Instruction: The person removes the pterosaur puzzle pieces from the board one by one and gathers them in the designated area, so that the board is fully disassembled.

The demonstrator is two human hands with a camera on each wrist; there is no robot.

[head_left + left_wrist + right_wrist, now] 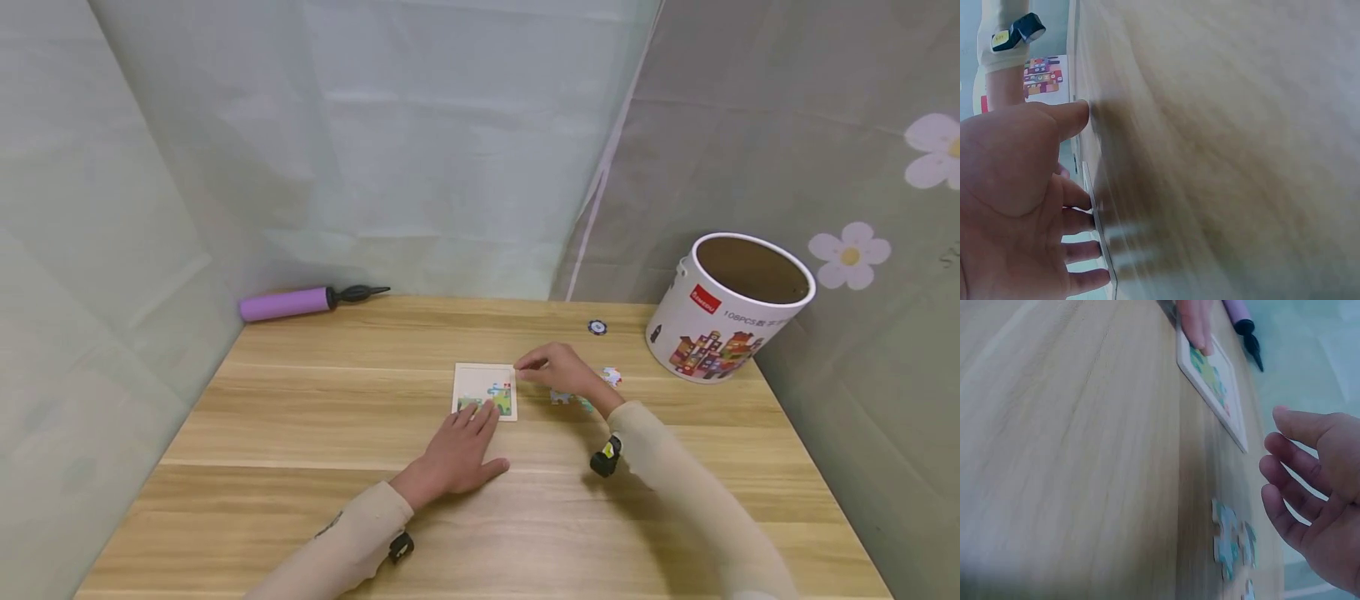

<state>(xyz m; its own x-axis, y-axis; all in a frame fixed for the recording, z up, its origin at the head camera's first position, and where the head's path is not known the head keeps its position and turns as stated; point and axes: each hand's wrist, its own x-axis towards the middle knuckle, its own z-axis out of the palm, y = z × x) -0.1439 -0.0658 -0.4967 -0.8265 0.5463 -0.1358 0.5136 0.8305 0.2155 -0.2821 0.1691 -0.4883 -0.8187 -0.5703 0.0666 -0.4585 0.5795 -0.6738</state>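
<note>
A small square puzzle board [474, 379] with a pale rim lies mid-table. Green and blue jigsaw pieces [502, 402] fill part of its near side. My left hand [461, 450] rests its straight fingertips on the board's near edge, thumb spread to the side. Just past the far right corner hovers my right hand [558, 369]. In the right wrist view its fingers [1297, 462] are loosely bent, with a gap between thumb and forefinger and nothing held. Loose jigsaw pieces [1227, 540] lie on the table below it, partly hidden by that hand in the head view.
A large white printed bucket [712, 333] stands at the back right. Near it lies a dark-edged round chip [597, 327]. At the back left is a purple hand pump [288, 305] with a black nozzle. Hanging cloth [420, 167] borders the wooden table.
</note>
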